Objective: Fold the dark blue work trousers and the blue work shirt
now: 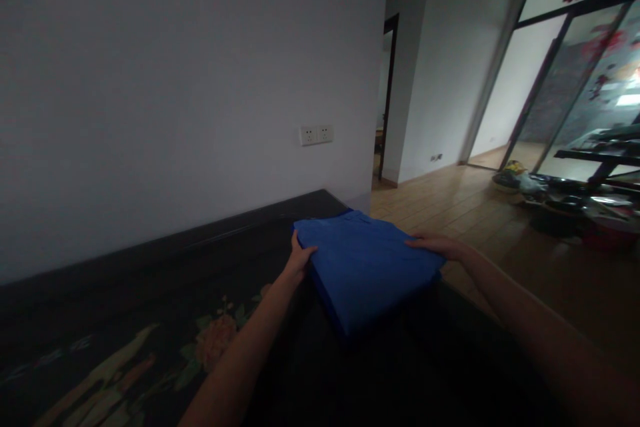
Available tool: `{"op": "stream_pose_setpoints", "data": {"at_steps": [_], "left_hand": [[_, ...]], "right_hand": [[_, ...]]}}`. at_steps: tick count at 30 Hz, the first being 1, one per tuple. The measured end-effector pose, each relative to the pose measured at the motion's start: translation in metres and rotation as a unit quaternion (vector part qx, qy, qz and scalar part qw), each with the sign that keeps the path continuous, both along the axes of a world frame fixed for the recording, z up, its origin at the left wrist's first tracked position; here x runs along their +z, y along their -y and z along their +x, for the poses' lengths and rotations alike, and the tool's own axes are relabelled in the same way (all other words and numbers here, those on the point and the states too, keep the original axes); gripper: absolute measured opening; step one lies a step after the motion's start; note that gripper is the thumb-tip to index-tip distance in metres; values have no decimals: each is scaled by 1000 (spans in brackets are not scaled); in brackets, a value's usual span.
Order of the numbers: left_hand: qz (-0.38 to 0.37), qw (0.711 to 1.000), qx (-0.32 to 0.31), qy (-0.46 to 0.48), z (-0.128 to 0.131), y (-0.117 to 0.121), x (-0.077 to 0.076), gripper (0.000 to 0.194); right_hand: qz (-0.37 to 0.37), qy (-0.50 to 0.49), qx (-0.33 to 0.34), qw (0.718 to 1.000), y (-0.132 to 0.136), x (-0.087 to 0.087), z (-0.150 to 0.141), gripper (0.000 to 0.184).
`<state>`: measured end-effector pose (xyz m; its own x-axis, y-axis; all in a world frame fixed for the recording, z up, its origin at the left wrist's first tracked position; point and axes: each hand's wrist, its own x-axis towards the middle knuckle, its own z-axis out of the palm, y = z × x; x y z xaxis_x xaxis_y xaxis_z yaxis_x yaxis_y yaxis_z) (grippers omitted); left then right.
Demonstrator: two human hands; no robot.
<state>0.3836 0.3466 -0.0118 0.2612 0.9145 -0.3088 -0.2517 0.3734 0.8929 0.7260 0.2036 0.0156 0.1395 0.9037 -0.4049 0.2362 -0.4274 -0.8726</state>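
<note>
A folded blue garment [365, 263] lies at the far right corner of a dark table [150, 300] with a flower pattern. My left hand [299, 257] grips the garment's left edge, thumb on top and fingers under or behind the fold. Along the garment's right edge rests my right hand [437, 245], its fingers stretched along the fabric and partly curled over the side. Both forearms reach in from the bottom of the view.
A white wall [175, 80] with a double socket [316, 135] runs behind the table. To the right is a wooden floor [450, 207], a doorway [387, 93], glass sliding doors [575, 80] and clutter on the floor [565, 200].
</note>
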Motion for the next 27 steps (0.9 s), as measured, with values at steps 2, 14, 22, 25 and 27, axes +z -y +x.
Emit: {"op": "stream_pose_setpoints", "data": {"at_steps": [2, 14, 22, 25, 27], "left_hand": [[19, 999, -23, -20, 1, 5, 3, 81], [149, 971, -163, -96, -16, 33, -1, 43], [127, 980, -120, -91, -8, 31, -12, 49], [142, 978, -109, -112, -8, 33, -8, 49], [157, 973, -109, -130, -8, 33, -4, 50]], "right_hand": [[2, 42, 4, 999, -18, -1, 2, 40], [7, 274, -37, 961, -147, -16, -11, 37], [52, 324, -38, 944, -188, -25, -20, 24], [90, 355, -60, 929, -196, -31, -24, 34], [111, 377, -72, 917, -198, -37, -27, 36]]}}
